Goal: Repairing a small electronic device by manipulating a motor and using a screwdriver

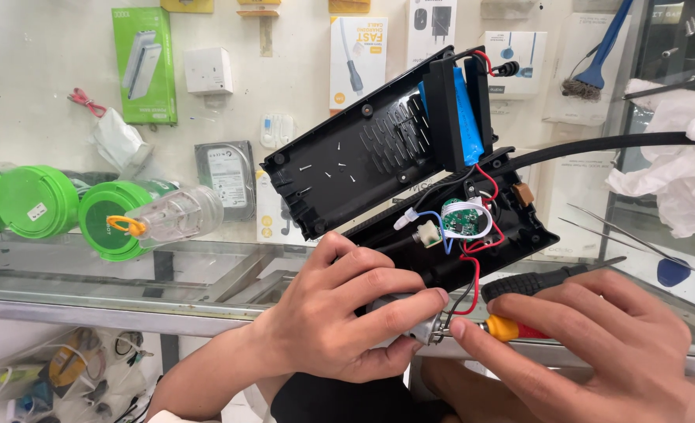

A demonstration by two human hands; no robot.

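Note:
An opened black plastic device (363,157) lies on a glass counter (128,258), its two shell halves spread apart. A blue battery cell (466,106) sits in the upper half. A small green circuit board (461,219) with red, blue and black wires sits in the lower half. My left hand (347,317) grips a small silver motor (419,325) at the device's near end. My right hand (590,341) holds a screwdriver with a red and yellow handle (512,329), its forefinger tip touching the motor.
Green round containers (38,200) and a clear plastic piece (179,215) stand at the left. A hard drive (226,176) leans on the back wall among hanging packages. White tissue (676,176), tweezers (614,231) and a brush (594,66) are at the right.

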